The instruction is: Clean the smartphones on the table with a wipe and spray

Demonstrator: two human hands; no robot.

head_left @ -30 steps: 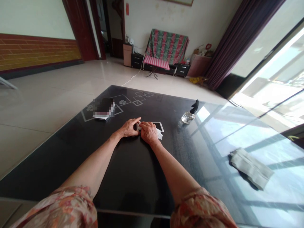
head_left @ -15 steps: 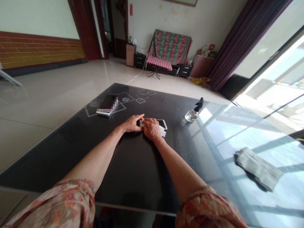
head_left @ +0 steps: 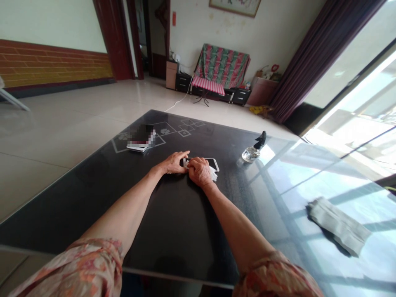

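A white-framed smartphone (head_left: 212, 163) with a dark screen lies on the black glossy table (head_left: 167, 214). At its left end, my left hand (head_left: 173, 163) grips the edge between thumb and fingers. My right hand (head_left: 199, 170) is closed around a white tissue (head_left: 214, 175) and presses it on the phone's screen. Part of the tissue sticks out below the right palm. Both hands cover much of the phone's left and middle parts.
A clear spray bottle (head_left: 251, 153) with a black nozzle stands to the right. A folded grey cloth (head_left: 338, 225) lies at the far right. On the left rests a partly blurred stack (head_left: 140, 138) with a white-edged bottom item.
My right hand has shifted slightly over the phone with the tissue, and more of the screen's upper edge shows. My left hand keeps its hold. The camera view has tilted up a little.
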